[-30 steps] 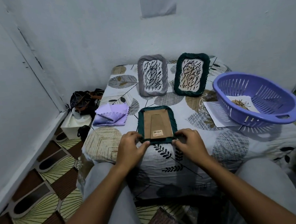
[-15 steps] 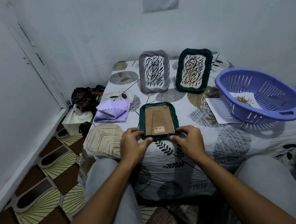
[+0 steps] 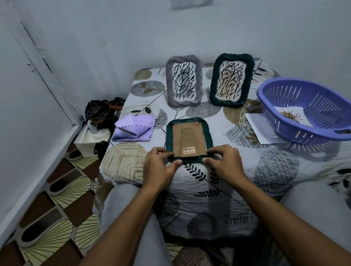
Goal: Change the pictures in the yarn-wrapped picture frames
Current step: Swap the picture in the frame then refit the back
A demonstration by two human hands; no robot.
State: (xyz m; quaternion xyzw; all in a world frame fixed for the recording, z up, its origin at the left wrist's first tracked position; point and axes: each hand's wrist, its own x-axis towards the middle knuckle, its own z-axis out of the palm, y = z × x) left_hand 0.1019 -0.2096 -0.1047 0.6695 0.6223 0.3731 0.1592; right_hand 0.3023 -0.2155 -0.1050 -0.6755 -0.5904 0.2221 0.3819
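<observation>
Left of centre, one folded purple cloth (image 3: 134, 130). At centre, three yarn-wrapped frames: one face-down green frame (image 3: 188, 139), its near edge pinched by left hand (image 3: 158, 169) and right hand (image 3: 226, 162); behind stand one grey frame (image 3: 184, 81) and one green frame (image 3: 231, 80). Right, one purple basket (image 3: 311, 110).

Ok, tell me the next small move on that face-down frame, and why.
Probably work the cardboard backing free at its near edge. The dark green frame lies face down with the backing seated, and the left hand and right hand already pinch its near corners.
</observation>
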